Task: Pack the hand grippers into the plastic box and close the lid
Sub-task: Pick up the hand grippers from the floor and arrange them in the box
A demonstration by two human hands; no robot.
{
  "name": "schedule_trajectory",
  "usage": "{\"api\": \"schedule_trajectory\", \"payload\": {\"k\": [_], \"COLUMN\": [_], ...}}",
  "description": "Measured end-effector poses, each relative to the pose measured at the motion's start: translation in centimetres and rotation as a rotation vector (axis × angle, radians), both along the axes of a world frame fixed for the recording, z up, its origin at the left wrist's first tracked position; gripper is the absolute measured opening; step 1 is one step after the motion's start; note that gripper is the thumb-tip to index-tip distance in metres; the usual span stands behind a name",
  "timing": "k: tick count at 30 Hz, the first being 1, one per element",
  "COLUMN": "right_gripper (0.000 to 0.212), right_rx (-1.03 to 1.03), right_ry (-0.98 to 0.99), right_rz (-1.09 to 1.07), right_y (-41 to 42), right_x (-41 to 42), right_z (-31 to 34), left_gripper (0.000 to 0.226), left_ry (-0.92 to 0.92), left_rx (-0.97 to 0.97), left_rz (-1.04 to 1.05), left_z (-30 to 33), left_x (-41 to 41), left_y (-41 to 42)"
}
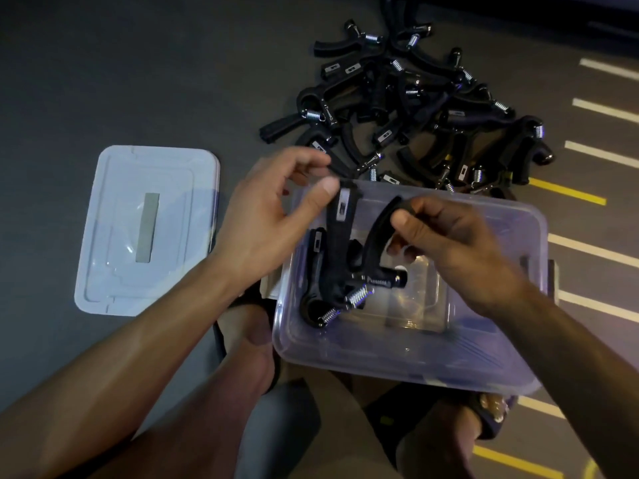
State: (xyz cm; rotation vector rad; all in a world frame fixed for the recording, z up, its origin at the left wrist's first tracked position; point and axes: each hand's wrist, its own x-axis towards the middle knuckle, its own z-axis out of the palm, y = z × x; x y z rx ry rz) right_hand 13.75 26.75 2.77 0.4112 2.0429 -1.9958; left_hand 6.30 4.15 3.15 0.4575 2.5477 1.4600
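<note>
— Hand grippers, where are they lying?

— Most sit in a tangled pile of hand grippers on the dark floor, just beyond the far rim of the plastic box. One black gripper lies inside the box against its left wall, spring end toward the near side. A second gripper is held over the box's left half, handles pointing away from the person, its spring low and near the first one's.

— Who holds it?

— Both hands. The right hand has its fingers pinched closed on the tip of the right handle. The left hand sits at the top of the left handle; its thumb touches that handle by the grey tab, while the other fingers are curled loosely above it, so whether it truly grips I cannot tell.

— And the box itself?

— Clear, open, tilted slightly, resting on the floor in front of the person's sandalled feet.

— The lid?

— The lid lies flat on the floor to the left of the box, well apart from it, a grey strip down its middle. White and yellow lines mark the floor at the right.
</note>
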Motion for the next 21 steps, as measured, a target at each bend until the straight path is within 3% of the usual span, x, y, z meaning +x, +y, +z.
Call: {"api": "schedule_trajectory", "payload": {"k": [4,11,18,21], "right_gripper": [0.023,0.025,0.032,0.050], "right_rx": [0.006,0.105,0.486,0.850], "right_ry": [-0.216,-0.344,-0.212,-0.110], "right_rz": [-0.055,-0.077,0.180,0.383], "right_y": [-1.5,-2.9,-3.7,-4.5], "right_x": [2.0,1.5,2.1,2.6], "right_z": [-4.3,-7.0,-7.1,-6.7], "left_gripper": [0.036,0.037,0.036,0.035], "left_ry": [0.007,-0.128,-0.166,-0.169], "left_rx": [-0.167,-0.074,-0.055,-0.059], "left_rz": [-0.054,-0.077,-0.071,-0.065], "left_z": [-2.7,-4.4,-4.4,-4.4], "left_x": [-0.5,0.3,0.3,0.3], "left_y": [-0.3,-0.3,-0.2,-0.2]}}
